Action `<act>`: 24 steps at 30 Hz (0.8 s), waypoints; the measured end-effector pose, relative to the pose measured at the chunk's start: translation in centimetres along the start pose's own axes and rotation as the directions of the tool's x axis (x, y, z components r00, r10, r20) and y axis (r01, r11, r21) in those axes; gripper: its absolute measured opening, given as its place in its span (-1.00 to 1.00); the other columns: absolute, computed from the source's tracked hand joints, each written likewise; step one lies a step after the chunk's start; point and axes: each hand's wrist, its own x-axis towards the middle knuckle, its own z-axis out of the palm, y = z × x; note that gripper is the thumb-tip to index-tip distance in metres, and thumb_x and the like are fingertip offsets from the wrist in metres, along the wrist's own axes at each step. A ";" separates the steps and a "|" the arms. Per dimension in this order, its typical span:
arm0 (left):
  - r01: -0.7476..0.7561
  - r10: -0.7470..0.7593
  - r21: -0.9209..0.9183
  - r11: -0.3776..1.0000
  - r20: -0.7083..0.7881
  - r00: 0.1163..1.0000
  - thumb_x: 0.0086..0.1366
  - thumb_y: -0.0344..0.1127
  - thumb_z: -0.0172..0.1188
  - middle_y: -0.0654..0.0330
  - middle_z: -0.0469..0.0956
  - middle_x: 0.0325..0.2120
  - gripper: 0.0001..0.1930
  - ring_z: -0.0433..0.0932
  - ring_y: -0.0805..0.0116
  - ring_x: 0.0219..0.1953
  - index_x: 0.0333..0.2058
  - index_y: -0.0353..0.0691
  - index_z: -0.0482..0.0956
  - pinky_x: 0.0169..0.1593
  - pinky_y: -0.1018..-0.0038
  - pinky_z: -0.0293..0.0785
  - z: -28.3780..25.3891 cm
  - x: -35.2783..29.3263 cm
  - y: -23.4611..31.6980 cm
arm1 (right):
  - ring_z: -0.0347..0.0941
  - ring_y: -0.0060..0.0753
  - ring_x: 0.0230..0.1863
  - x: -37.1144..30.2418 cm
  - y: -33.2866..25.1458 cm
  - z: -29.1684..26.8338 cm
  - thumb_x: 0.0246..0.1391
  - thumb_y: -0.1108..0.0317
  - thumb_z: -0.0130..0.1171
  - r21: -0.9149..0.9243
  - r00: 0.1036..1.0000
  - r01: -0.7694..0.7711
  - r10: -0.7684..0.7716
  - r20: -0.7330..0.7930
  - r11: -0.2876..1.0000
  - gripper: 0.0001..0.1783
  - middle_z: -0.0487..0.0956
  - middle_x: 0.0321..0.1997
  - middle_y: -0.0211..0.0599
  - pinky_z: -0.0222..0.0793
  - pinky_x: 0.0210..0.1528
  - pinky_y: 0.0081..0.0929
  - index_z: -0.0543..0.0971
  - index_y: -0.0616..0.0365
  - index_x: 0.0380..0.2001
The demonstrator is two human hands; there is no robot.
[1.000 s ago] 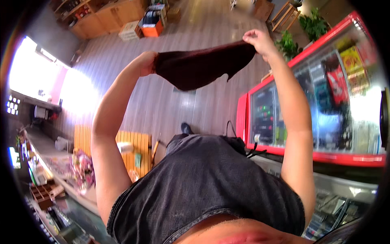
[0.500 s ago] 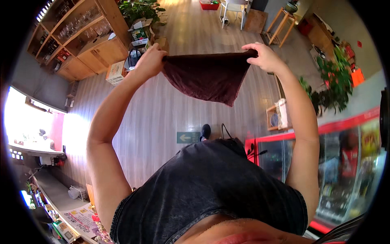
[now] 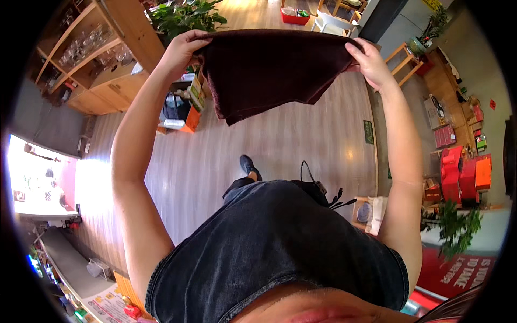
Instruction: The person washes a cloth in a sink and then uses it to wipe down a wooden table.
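A dark maroon cloth (image 3: 274,70) is stretched out in front of me at arm's length. My left hand (image 3: 186,51) pinches its upper left corner, thumb over the edge. At the upper right corner, my right hand (image 3: 369,62) grips it with thumb and fingers closed. The top edge runs nearly straight between both hands, bowed slightly upward in the picture. Its lower part hangs free, with an uneven edge that comes lowest at the left. Both arms are extended, and the cloth touches nothing but my hands.
Wooden shelves with glasses (image 3: 89,48) stand at the left, beside a leafy plant (image 3: 186,19) and boxes (image 3: 188,105). Ahead are a white chair (image 3: 331,24) and a red bin (image 3: 295,16). A wooden stool (image 3: 404,64), red boxes (image 3: 458,172) and another plant (image 3: 455,226) line the right.
I have walked forward; the shelves, boxes and plants have shifted nearer. The cloth is raised higher and spread wider, with more of its surface showing. Both hands keep their grip.
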 end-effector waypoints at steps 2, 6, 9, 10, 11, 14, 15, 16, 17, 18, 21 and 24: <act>-0.019 0.020 -0.043 0.999 0.020 1.000 0.36 -0.34 0.25 0.40 0.63 -0.29 -0.82 0.58 0.58 -0.32 -0.08 -0.12 0.61 -0.27 0.60 0.51 -1.4 6.4 -0.1 | 0.62 -0.60 -0.20 5.1 -0.2 -1.0 0.35 0.17 0.18 0.065 0.995 -0.050 0.056 -0.084 0.997 -0.57 0.66 -0.08 -0.39 0.62 -0.25 -0.52 0.50 0.21 0.14; -0.014 0.059 -0.251 0.968 0.177 0.982 0.31 -0.44 0.26 0.32 0.66 -0.24 -0.75 0.65 0.53 -0.21 -0.03 -0.14 0.57 -0.18 0.62 0.56 -2.3 19.9 4.7 | 0.60 -0.53 -0.06 16.6 -0.4 -5.7 0.33 0.21 0.21 0.241 0.991 0.079 -0.049 -0.127 0.967 -0.60 0.65 -0.02 -0.36 0.56 -0.01 -0.47 0.53 0.24 0.10; -0.004 0.074 -0.326 0.946 0.203 0.976 0.32 -0.45 0.26 0.30 0.64 -0.18 -0.70 0.63 0.53 -0.16 0.02 -0.17 0.55 -0.14 0.63 0.55 -2.3 29.4 6.1 | 0.59 -0.45 0.00 24.6 -0.1 -9.4 0.32 0.24 0.23 0.339 0.989 0.083 -0.035 -0.145 0.937 -0.59 0.64 0.03 -0.32 0.51 0.08 -0.43 0.52 0.25 0.12; -0.029 0.106 -0.304 0.952 0.238 0.965 0.32 -0.46 0.26 0.30 0.63 -0.15 -0.70 0.63 0.54 -0.15 0.03 -0.17 0.55 -0.13 0.63 0.55 -2.7 33.1 6.2 | 0.59 -0.45 0.00 27.4 0.3 -10.4 0.32 0.24 0.23 0.340 0.987 0.095 -0.043 -0.158 0.936 -0.59 0.64 0.03 -0.32 0.51 0.08 -0.43 0.52 0.25 0.12; -0.058 0.137 -0.282 0.958 0.271 0.953 0.32 -0.46 0.27 0.30 0.62 -0.13 -0.69 0.62 0.55 -0.14 0.03 -0.17 0.55 -0.13 0.62 0.54 -3.0 36.6 6.5 | 0.59 -0.45 0.00 30.3 0.6 -11.5 0.31 0.25 0.23 0.365 0.982 0.125 -0.062 -0.179 0.923 -0.59 0.64 0.03 -0.32 0.51 0.08 -0.42 0.52 0.24 0.12; -0.093 0.129 -0.156 0.983 0.240 0.962 0.30 -0.51 0.25 0.30 0.61 -0.13 -0.65 0.60 0.53 -0.17 0.06 -0.15 0.54 -0.16 0.60 0.52 -2.2 44.4 5.7 | 0.59 -0.44 0.01 38.0 3.4 -13.8 0.30 0.26 0.24 0.348 0.978 0.120 -0.051 -0.202 0.930 -0.59 0.64 0.03 -0.33 0.51 0.08 -0.42 0.51 0.21 0.13; -0.099 0.124 -0.117 0.988 0.240 0.963 0.29 -0.53 0.24 0.30 0.62 -0.14 -0.63 0.61 0.51 -0.17 0.06 -0.15 0.54 -0.16 0.58 0.53 -2.2 46.8 5.0 | 0.59 -0.44 0.01 40.2 4.3 -14.6 0.30 0.27 0.24 0.295 0.979 0.084 -0.024 -0.201 0.952 -0.59 0.64 0.03 -0.33 0.51 0.08 -0.42 0.51 0.19 0.14; -0.100 0.116 -0.081 0.992 0.231 0.966 0.27 -0.56 0.23 0.28 0.62 -0.15 -0.61 0.61 0.49 -0.18 0.07 -0.15 0.53 -0.16 0.57 0.53 -2.6 49.5 4.0 | 0.59 -0.46 0.01 42.4 5.2 -14.6 0.29 0.31 0.24 0.287 0.976 0.093 -0.029 -0.218 0.953 -0.60 0.64 0.02 -0.34 0.52 0.08 -0.41 0.51 0.18 0.14; -0.101 0.108 -0.046 0.994 0.220 0.969 0.25 -0.59 0.22 0.26 0.62 -0.16 -0.59 0.61 0.47 -0.18 0.07 -0.15 0.53 -0.15 0.56 0.53 -3.1 52.0 3.2 | 0.59 -0.47 0.01 45.0 7.0 -15.7 0.29 0.35 0.24 0.300 0.984 0.103 -0.054 -0.167 0.948 -0.59 0.64 0.01 -0.35 0.52 0.08 -0.44 0.50 0.18 0.16; -0.089 0.104 -0.083 0.993 0.205 0.973 0.23 -0.63 0.20 0.22 0.62 -0.19 -0.58 0.62 0.44 -0.17 0.07 -0.19 0.52 -0.13 0.52 0.57 -3.1 54.3 3.1 | 0.59 -0.47 0.00 47.5 7.7 -16.8 0.29 0.37 0.24 0.301 0.992 0.082 -0.048 -0.117 0.950 -0.60 0.64 0.00 -0.35 0.53 0.06 -0.45 0.50 0.20 0.15; -0.092 0.124 -0.201 0.975 0.149 0.981 0.22 -0.65 0.17 0.18 0.62 -0.17 -0.56 0.63 0.38 -0.13 0.08 -0.22 0.50 -0.05 0.47 0.61 -3.5 63.0 3.5 | 0.61 -0.46 -0.04 56.6 8.9 -19.3 0.30 0.34 0.22 0.291 0.994 0.102 -0.089 -0.059 0.951 -0.61 0.64 0.01 -0.30 0.58 0.03 -0.45 0.50 0.24 0.13; -0.185 0.269 -0.559 0.808 0.071 0.960 0.45 -0.10 0.05 -0.03 0.54 0.09 -0.48 0.54 0.13 0.13 0.24 -0.31 0.38 0.26 0.18 0.45 -6.0 74.9 3.8 | 0.54 -0.32 0.14 69.8 9.8 -22.7 0.32 0.05 0.20 0.545 0.994 0.106 -0.082 -0.068 0.832 -0.47 0.60 0.15 -0.17 0.50 0.20 -0.26 0.48 0.22 0.16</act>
